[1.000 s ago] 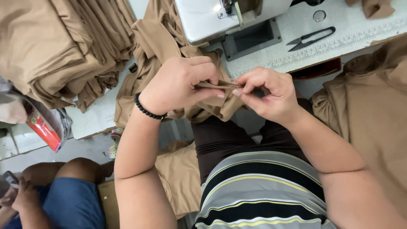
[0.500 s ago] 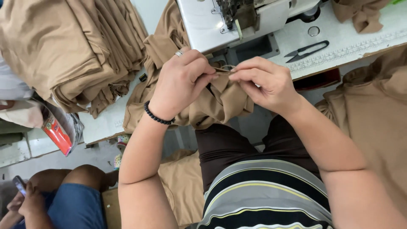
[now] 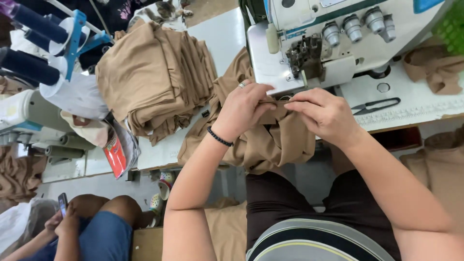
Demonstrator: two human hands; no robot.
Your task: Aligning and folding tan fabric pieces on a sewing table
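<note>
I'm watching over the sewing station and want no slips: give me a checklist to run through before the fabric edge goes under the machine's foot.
1. Both hands on the edge: left hand and right hand pinch the tan fabric together. Ok.
2. Edge folded flat between the fingers: looks straight, but is mostly hidden. Cannot tell.
3. Fingers away from the presser foot of the sewing machine: hands sit just in front of it. Ok.
4. Scissors out of the way: lying to the right on the table. Ok.
5. Fabric hanging freely off the table edge: bunched over the lap. Cannot tell.

A white work table (image 3: 227,43) stands over a grey floor (image 3: 96,186) in even light.
</note>
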